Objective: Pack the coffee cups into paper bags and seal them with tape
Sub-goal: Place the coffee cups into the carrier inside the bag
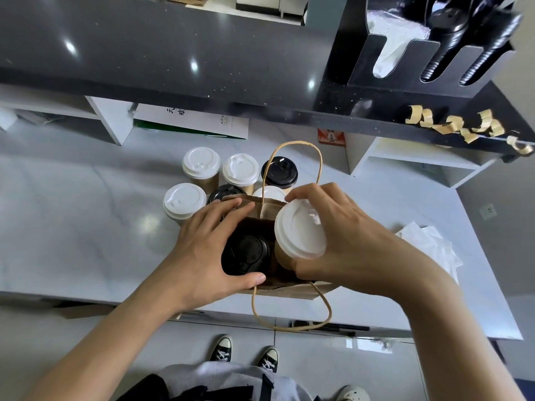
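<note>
the brown paper bag (265, 209) stands open at the counter's near edge, a black-lidded cup (246, 254) already seated in its left half. the right hand (344, 235) grips a white-lidded cup (299, 230) by the rim, tilted, partly over the bag's right half. the left hand (202, 241) spreads wide, fingers at 12 o'clock and thumb at 6 o'clock, bracing the bag mouth open. to do this well, i judge: level the cup first, lower it straight beside the black lid, and keep the walls parted. six more lidded cups (201, 166) wait at 11 o'clock; tape strips (474, 128) hang at 2 o'clock.
</note>
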A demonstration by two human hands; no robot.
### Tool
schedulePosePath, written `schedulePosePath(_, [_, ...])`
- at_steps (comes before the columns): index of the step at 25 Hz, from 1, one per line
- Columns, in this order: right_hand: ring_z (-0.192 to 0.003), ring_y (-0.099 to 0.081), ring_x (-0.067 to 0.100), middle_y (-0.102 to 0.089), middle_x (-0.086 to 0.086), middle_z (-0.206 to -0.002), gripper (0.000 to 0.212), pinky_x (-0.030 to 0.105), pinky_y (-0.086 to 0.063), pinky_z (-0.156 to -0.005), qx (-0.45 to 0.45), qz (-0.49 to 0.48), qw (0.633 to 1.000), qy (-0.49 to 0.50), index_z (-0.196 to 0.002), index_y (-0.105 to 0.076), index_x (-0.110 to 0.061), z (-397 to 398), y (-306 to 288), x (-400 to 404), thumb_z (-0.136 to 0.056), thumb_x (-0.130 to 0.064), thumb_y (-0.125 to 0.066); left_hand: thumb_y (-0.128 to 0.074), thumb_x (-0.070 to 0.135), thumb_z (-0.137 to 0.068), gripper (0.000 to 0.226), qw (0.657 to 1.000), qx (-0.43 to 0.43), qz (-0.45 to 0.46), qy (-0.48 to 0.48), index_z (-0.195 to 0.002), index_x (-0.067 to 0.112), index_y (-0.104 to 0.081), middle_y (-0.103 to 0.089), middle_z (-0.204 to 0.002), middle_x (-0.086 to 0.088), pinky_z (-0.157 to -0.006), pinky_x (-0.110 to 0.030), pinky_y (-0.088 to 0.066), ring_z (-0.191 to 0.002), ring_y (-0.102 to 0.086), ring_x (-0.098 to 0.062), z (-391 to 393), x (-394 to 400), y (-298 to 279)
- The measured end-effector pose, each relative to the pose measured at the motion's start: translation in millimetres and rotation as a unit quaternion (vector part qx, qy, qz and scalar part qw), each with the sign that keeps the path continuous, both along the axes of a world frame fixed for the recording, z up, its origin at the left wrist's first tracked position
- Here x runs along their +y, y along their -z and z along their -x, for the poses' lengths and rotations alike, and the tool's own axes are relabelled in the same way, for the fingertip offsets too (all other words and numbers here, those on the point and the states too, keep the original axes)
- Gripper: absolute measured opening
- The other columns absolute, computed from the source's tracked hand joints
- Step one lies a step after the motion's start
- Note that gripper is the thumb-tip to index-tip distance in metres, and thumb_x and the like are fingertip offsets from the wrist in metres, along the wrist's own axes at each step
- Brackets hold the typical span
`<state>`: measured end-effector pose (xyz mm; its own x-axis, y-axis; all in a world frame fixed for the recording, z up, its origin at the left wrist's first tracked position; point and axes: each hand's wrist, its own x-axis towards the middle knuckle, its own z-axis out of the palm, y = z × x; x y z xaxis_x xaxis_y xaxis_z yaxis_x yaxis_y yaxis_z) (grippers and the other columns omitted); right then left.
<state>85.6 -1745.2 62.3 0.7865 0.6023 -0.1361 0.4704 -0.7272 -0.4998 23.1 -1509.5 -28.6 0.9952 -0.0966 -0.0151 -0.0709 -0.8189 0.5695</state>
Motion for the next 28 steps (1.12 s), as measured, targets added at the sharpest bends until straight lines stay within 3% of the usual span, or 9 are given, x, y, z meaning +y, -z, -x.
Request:
schedulePosePath(7, [-0.118, -0.047, 0.021, -0.047, -0.005, -0.129, 0.075, 0.029, -0.038, -0.095, -0.043, 0.127, 0.991, -0.022, -0.137, -0.033, -0.034, -3.1, 26.4, 7.8, -0.076, -0.045, -0.076, -0.063, 0.080, -0.062, 0.110, 1.000, -0.001, -0.003, 0.009, -0.157, 0.044, -0.021, -0.014, -0.159, 0.026, -0.125, -0.039, -0.014, -0.152, -0.009, -0.008, 0.9, 0.5, -1.3])
schedulePosePath(12, [-0.119, -0.050, 0.022, -0.046, -0.004, -0.135, 0.077, 0.027, -0.039, -0.086, -0.049, 0.139, 0.988, -0.036, -0.135, -0.035, -0.032, -6.8, 33.1, 13.4, -0.073, -0.044, -0.081, -0.063, 0.081, -0.062, 0.111, 1.000, 0.004, -0.009, 0.013, -0.157, 0.045, -0.018, -0.012, -0.159, 0.027, -0.125, -0.038, -0.013, -0.152, -0.007, -0.008, 0.7, 0.1, -1.4])
schedulePosePath(15, [-0.113, -0.050, 0.021, -0.045, -0.004, -0.127, 0.078, 0.026, -0.036, -0.082, -0.053, 0.131, 0.989, -0.042, -0.134, -0.034, -0.031, -5.4, 31.4, 14.4, -0.074, -0.043, -0.082, -0.062, 0.081, -0.061, 0.111, 1.000, 0.009, -0.009, 0.014, -0.157, 0.046, -0.017, -0.011, -0.159, 0.026, -0.126, -0.040, -0.014, -0.153, -0.006, -0.009, 0.6, -0.1, -1.6])
schedulePosePath(21, [-0.112, -0.050, 0.019, -0.042, -0.004, -0.126, 0.081, 0.024, -0.037, -0.081, -0.055, 0.132, 0.989, -0.042, -0.137, -0.033, -0.029, -5.3, 30.2, 15.5, -0.075, -0.042, -0.083, -0.064, 0.080, -0.061, 0.112, 1.000, 0.011, -0.006, 0.016, -0.157, 0.046, -0.017, -0.011, -0.159, 0.026, -0.126, -0.041, -0.014, -0.153, -0.006, -0.008, 1.7, -0.3, -3.1])
schedulePosePath(28, [-0.102, -0.061, 0.026, -0.045, 0.002, -0.130, 0.081, 0.034, -0.052, -0.081, -0.077, 0.197, 0.976, -0.047, -0.132, -0.036, -0.024, -2.6, 44.5, 20.6, -0.069, -0.037, -0.087, -0.063, 0.082, -0.060, 0.114, 1.000, 0.011, -0.005, 0.023, -0.157, 0.047, -0.015, -0.009, -0.160, 0.026, -0.124, -0.034, -0.008, -0.152, -0.002, -0.006, 3.6, -0.7, -4.4])
